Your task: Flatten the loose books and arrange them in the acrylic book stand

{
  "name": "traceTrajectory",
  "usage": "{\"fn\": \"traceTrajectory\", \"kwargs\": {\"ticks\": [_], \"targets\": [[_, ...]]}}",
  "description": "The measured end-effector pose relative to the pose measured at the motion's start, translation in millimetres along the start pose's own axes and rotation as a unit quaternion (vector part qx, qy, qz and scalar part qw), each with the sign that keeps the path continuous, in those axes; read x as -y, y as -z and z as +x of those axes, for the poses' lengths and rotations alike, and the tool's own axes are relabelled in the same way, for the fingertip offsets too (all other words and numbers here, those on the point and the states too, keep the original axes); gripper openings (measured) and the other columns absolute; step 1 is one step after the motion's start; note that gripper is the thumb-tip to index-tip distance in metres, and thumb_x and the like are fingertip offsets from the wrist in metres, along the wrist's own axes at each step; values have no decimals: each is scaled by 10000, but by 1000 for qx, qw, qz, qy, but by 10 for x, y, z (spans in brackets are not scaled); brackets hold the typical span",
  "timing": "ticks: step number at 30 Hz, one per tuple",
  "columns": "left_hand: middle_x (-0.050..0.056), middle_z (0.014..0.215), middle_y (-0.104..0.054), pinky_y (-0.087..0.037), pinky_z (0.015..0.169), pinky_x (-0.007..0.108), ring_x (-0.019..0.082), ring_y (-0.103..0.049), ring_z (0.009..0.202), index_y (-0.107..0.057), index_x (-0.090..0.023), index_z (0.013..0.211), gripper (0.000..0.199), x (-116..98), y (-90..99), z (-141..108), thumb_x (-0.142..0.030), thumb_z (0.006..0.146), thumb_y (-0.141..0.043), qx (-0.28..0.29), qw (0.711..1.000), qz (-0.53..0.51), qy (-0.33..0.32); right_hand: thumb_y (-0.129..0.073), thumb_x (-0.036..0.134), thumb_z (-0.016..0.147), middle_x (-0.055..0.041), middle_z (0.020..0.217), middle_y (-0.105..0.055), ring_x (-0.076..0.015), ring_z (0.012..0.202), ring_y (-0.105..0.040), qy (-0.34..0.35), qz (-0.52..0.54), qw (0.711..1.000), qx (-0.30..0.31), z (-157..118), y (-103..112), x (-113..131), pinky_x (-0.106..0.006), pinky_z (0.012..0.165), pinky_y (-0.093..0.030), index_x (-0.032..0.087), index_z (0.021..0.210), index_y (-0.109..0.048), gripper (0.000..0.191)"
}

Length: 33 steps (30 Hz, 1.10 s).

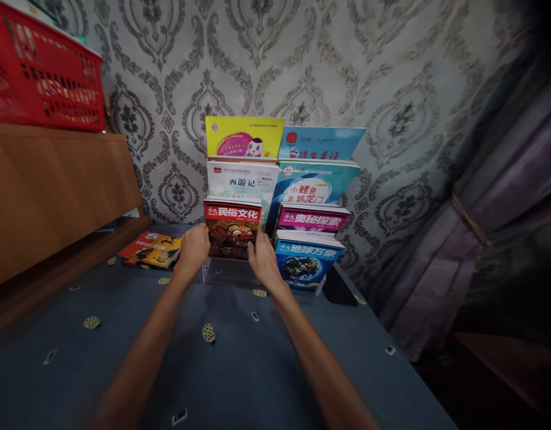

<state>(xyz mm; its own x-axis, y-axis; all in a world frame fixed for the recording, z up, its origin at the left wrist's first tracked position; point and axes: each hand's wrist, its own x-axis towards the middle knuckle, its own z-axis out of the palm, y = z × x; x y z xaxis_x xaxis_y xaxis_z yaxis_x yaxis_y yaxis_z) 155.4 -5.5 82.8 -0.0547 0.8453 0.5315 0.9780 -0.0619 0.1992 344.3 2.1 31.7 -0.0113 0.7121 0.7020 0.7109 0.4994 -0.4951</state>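
Observation:
Between my two hands stands a red-topped book (pixel 233 230) in the left column of a clear tiered book rack (pixel 222 272). My left hand (pixel 195 246) is closed on its left edge. At its lower right edge, my right hand (pixel 263 258) grips the same book, thumb toward the front. Behind it rise a white book (pixel 243 182) and a yellow book (pixel 245 136). The right column holds a blue book with a globe (pixel 302 266), a magenta-topped book (pixel 312 220), a teal book (pixel 314 182) and a light blue book (pixel 323 142).
Orange-covered books (pixel 150 249) lie flat on the blue patterned cloth (pixel 230 376) to the left. A dark flat object (pixel 340 286) is beside the rack. A red basket (pixel 55 74) sits on a wooden cabinet (pixel 55 191). A tied curtain (pixel 446 269) hangs at right.

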Motion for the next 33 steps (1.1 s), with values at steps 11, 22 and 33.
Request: {"fn": "traceTrajectory", "kwargs": {"ticks": [11,22,33], "targets": [[163,943,-744,-476,731,301,252,-708,891,-672,-153,938,335,17,-86,17,-153,966,-339,-20,999,-22,-10,-389,202,905,-224,1190,-613,-348,1112,-594,-4,-2,1000,-16,-17,-40,-27,-554,987,-492,73,1448,-411,559],[163,1008,-725,-481,773,327,273,-707,944,-600,-144,1113,276,-23,-5,-20,-123,977,-361,-20,997,-73,7,-401,185,891,-200,1192,-640,-338,1103,-603,9,19,999,-28,-15,-5,-27,-556,982,-492,118,1383,-494,505],[136,1095,-703,-484,856,331,253,-676,1014,-588,-149,1161,280,-65,7,-24,-111,974,-384,-17,994,-106,10,-415,214,888,-161,1152,-673,-284,1066,-636,12,20,999,-49,-14,-41,-123,-468,965,-515,140,1295,-569,441]]}}
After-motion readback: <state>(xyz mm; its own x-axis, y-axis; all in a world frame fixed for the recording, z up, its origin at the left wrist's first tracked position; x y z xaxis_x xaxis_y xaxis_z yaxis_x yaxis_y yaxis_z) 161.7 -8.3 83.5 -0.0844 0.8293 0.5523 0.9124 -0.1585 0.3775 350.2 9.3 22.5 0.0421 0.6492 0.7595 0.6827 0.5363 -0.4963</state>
